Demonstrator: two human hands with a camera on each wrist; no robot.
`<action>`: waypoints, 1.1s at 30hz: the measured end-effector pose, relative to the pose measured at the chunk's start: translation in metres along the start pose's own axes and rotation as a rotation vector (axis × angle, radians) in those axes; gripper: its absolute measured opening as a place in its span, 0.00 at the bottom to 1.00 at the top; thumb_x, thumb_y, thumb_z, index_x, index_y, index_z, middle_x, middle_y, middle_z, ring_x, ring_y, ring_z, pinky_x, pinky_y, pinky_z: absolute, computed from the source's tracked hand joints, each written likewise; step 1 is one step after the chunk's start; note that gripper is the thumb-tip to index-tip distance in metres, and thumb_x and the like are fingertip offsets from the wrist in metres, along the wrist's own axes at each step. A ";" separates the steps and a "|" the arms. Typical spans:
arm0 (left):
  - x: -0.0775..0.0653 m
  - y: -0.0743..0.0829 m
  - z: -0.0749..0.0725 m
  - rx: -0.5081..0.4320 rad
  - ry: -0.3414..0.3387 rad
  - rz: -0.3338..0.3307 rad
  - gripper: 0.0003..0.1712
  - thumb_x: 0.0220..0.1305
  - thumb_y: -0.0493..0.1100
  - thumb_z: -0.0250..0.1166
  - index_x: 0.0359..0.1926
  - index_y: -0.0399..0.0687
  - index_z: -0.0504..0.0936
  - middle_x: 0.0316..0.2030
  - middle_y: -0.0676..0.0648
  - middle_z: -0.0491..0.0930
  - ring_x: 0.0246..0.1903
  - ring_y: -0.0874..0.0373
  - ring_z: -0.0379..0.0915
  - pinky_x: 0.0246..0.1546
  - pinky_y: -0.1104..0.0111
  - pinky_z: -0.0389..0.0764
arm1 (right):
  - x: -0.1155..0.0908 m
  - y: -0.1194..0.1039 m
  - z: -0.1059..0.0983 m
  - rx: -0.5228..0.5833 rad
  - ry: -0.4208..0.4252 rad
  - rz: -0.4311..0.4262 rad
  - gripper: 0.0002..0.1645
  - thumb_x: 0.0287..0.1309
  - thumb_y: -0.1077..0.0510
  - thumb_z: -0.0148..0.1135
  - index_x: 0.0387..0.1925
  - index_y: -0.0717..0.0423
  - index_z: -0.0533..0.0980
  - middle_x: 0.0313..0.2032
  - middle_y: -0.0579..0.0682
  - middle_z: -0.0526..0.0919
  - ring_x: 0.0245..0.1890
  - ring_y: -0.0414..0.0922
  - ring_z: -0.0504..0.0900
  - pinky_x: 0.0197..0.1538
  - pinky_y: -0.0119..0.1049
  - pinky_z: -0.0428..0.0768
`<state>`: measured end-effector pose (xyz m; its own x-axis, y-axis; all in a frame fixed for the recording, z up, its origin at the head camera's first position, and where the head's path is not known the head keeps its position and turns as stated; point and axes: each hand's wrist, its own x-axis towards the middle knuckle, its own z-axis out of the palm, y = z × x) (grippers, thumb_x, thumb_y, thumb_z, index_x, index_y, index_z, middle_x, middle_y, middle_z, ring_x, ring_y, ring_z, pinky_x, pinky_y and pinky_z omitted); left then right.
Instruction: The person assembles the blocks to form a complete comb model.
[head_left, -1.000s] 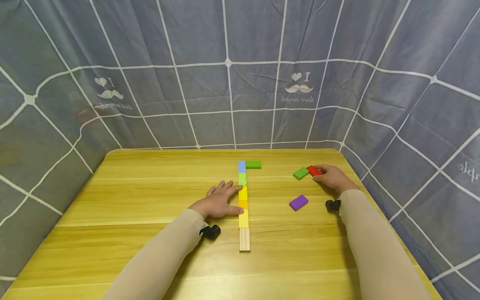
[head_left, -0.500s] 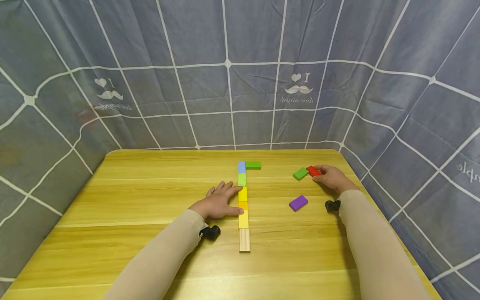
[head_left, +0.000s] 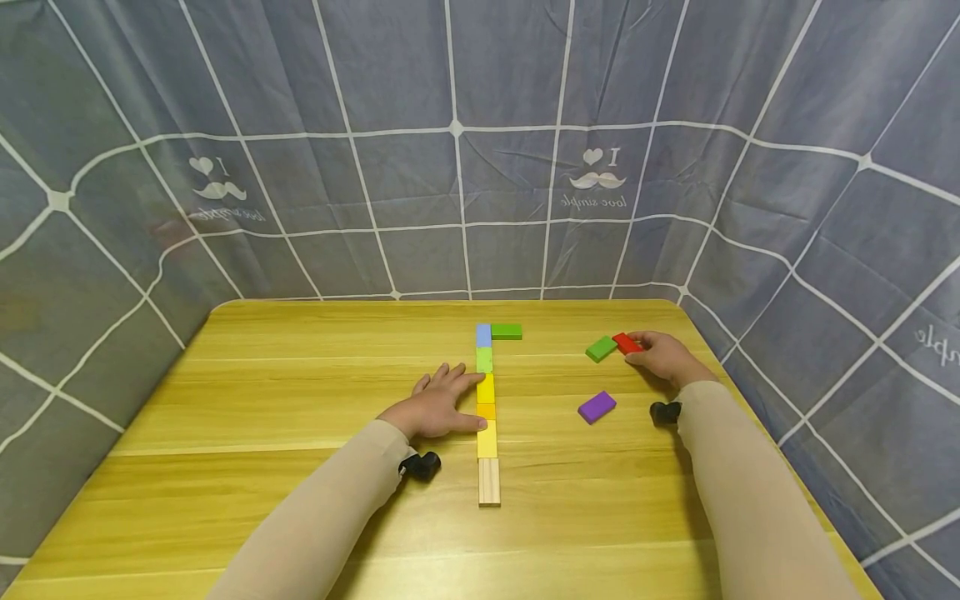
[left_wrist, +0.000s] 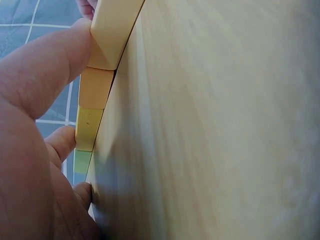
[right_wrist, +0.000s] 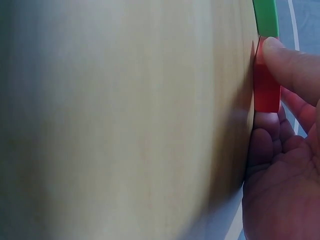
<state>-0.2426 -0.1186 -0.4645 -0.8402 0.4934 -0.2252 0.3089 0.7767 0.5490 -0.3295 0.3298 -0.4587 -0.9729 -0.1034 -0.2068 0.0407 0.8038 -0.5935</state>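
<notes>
A straight row of flat wooden blocks runs away from me at mid-table: plain wood point(head_left: 489, 482), pale yellow point(head_left: 487, 442), orange point(head_left: 486, 412), yellow point(head_left: 487, 388), light green point(head_left: 484, 360) and blue point(head_left: 483, 335). My left hand point(head_left: 433, 408) lies spread along its left side; the thumb touches the pale yellow block and the index fingertip the yellow one. On the right, my right hand point(head_left: 666, 356) pinches a red block point(right_wrist: 267, 80) between thumb and fingers. One end of the red block meets a green block point(head_left: 601, 348). Part of the red block is hidden by the thumb.
Nearer than the red block, a purple block point(head_left: 597, 407) lies at an angle on the wooden table point(head_left: 300, 517). Another green block point(head_left: 507, 332) extends right from the row's far end. A grey curtain point(head_left: 420, 167) with white lines hangs behind and at both sides.
</notes>
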 end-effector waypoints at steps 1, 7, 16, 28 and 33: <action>0.000 0.000 0.000 0.000 0.000 0.000 0.51 0.66 0.70 0.66 0.83 0.63 0.58 0.85 0.43 0.44 0.85 0.38 0.30 0.81 0.38 0.35 | 0.000 0.000 0.000 0.000 0.002 -0.001 0.38 0.72 0.50 0.64 0.75 0.63 0.66 0.66 0.72 0.75 0.61 0.64 0.74 0.68 0.62 0.68; 0.000 0.000 0.000 0.005 -0.007 -0.002 0.51 0.66 0.71 0.65 0.84 0.64 0.57 0.86 0.43 0.43 0.85 0.40 0.29 0.82 0.39 0.35 | 0.000 -0.001 -0.001 0.009 0.001 0.002 0.38 0.72 0.50 0.64 0.75 0.64 0.67 0.65 0.72 0.75 0.60 0.63 0.74 0.68 0.61 0.68; -0.002 0.001 -0.001 0.002 -0.013 -0.004 0.51 0.67 0.70 0.66 0.84 0.64 0.57 0.86 0.43 0.43 0.85 0.39 0.29 0.82 0.39 0.34 | -0.001 -0.002 -0.001 0.006 0.001 0.006 0.38 0.72 0.51 0.63 0.76 0.64 0.66 0.66 0.72 0.75 0.60 0.64 0.74 0.67 0.61 0.68; 0.001 -0.001 0.000 -0.002 -0.007 -0.007 0.51 0.66 0.70 0.66 0.83 0.65 0.57 0.86 0.44 0.43 0.85 0.40 0.30 0.82 0.39 0.34 | -0.001 -0.002 -0.005 -0.028 0.006 -0.019 0.37 0.71 0.52 0.64 0.75 0.64 0.67 0.63 0.73 0.77 0.58 0.63 0.76 0.63 0.58 0.71; 0.002 -0.001 0.001 0.006 -0.008 -0.012 0.51 0.66 0.71 0.66 0.84 0.67 0.56 0.86 0.45 0.42 0.85 0.41 0.29 0.82 0.41 0.34 | 0.002 -0.004 -0.008 0.004 0.034 -0.011 0.36 0.71 0.56 0.62 0.74 0.67 0.67 0.62 0.74 0.77 0.56 0.63 0.77 0.60 0.52 0.73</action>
<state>-0.2438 -0.1181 -0.4657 -0.8404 0.4867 -0.2384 0.3009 0.7849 0.5416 -0.3331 0.3308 -0.4504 -0.9805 -0.0925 -0.1733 0.0303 0.8004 -0.5987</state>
